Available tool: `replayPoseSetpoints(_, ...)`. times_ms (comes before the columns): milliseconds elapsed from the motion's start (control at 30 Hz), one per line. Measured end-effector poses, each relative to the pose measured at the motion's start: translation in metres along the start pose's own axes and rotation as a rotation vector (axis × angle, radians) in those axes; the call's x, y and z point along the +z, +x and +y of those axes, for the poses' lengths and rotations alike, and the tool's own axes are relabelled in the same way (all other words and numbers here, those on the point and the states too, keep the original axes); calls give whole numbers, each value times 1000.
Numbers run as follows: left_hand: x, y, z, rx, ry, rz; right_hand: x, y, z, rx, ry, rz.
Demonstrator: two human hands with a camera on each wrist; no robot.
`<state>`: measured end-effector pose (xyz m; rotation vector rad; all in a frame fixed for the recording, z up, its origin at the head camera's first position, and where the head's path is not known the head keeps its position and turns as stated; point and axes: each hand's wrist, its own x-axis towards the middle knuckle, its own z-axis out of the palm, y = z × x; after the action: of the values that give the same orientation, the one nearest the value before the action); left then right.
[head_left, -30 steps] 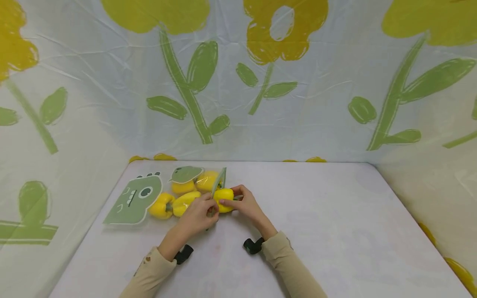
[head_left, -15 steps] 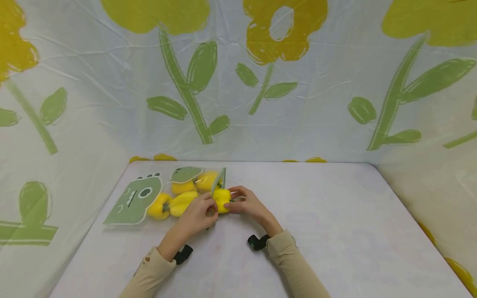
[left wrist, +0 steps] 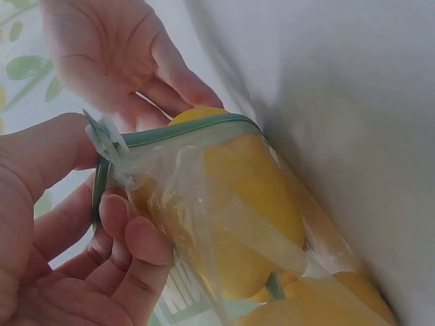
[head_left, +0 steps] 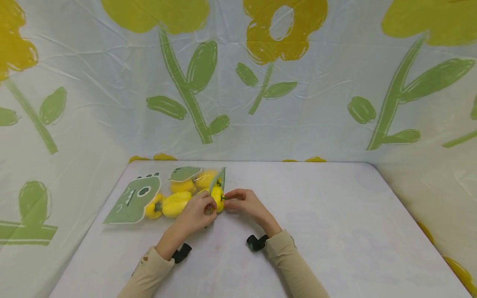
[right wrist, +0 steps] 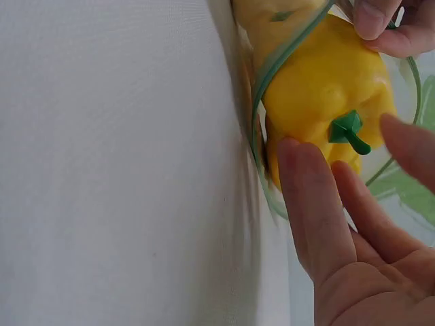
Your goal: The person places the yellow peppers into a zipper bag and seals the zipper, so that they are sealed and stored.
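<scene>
A clear zip bag (head_left: 128, 205) with a green cartoon print lies on its side at the table's left, holding several yellow bell peppers (head_left: 175, 203). My left hand (head_left: 196, 212) pinches the near edge of its mouth, beside the white slider (left wrist: 105, 138). In the bag's mouth sits one yellow bell pepper (right wrist: 333, 75), its green stem (right wrist: 348, 129) facing out. My right hand (head_left: 250, 205) is at this pepper with fingers fairly straight, fingertips (right wrist: 296, 153) touching its lower side in the right wrist view. The thumb stands apart from the stem.
The white table (head_left: 335, 219) extends to the right of both hands. A flower-printed curtain (head_left: 316, 103) rises behind the table and at both sides. Black wrist cameras (head_left: 257, 242) hang beneath the wrists.
The pepper at the mouth has moved left, deeper into the bag, and the peppers ahead of it shifted left. My right hand has loosened from around it to straighter fingers; my left stays at the edge.
</scene>
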<state>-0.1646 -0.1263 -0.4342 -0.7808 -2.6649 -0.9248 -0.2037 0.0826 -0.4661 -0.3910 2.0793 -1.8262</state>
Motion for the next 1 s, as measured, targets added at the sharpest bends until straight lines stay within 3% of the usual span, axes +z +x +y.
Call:
replayPoseSetpoints(233, 3, -2, -3, 71, -8, 40, 10, 4, 5, -66, 35, 64)
replayPoseSetpoints(367, 3, -2, -2, 49, 0, 38, 21, 5, 5, -73, 1, 107)
replayPoseSetpoints(533, 1, -2, 2, -32, 7, -9, 27, -1, -6, -87, -61, 16)
replayPoseSetpoints(667, 1, -2, 4, -53, 12, -17, 27, -2, -7, -100, -93, -67)
replayPoseSetpoints(867, 0, 0, 2, -34, -31, -6, 20, 1, 1, -86, -71, -25)
replayPoseSetpoints(1000, -1, 0, 1, -35, -42, -6, 17, 1, -1, -100, -41, -55)
